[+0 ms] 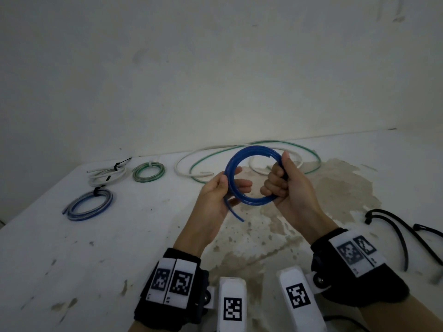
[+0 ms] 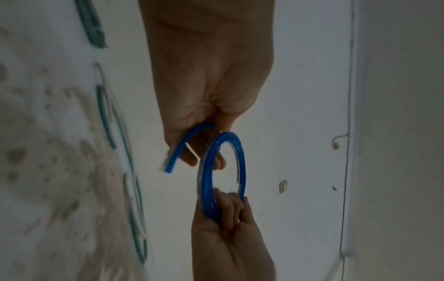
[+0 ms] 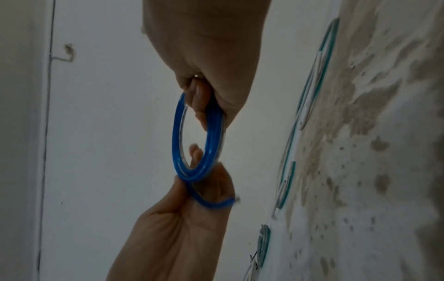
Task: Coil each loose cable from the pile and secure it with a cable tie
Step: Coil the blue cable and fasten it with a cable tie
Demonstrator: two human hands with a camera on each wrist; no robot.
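I hold a blue cable (image 1: 251, 149) wound into a round coil upright above the white table (image 1: 107, 248). My left hand (image 1: 230, 185) pinches the coil's left side, thumb in front and fingers behind. A short loose tail (image 1: 233, 213) hangs down below that hand. My right hand (image 1: 275, 185) is fisted round the coil's right side. The left wrist view shows the coil (image 2: 206, 180) edge-on between the left hand (image 2: 206, 152) above and the right hand (image 2: 230, 213) below. In the right wrist view the coil (image 3: 176, 144) hangs from the right hand (image 3: 201, 106), with the left hand (image 3: 192, 182) beneath it.
Loose green and white cables (image 1: 263, 146) sprawl on the table behind the hands. Three tied coils lie at the left: white (image 1: 107, 176), green (image 1: 148, 172), blue and clear (image 1: 91, 204). Black cable ties (image 1: 395, 228) lie at the right. A wall stands close behind the table.
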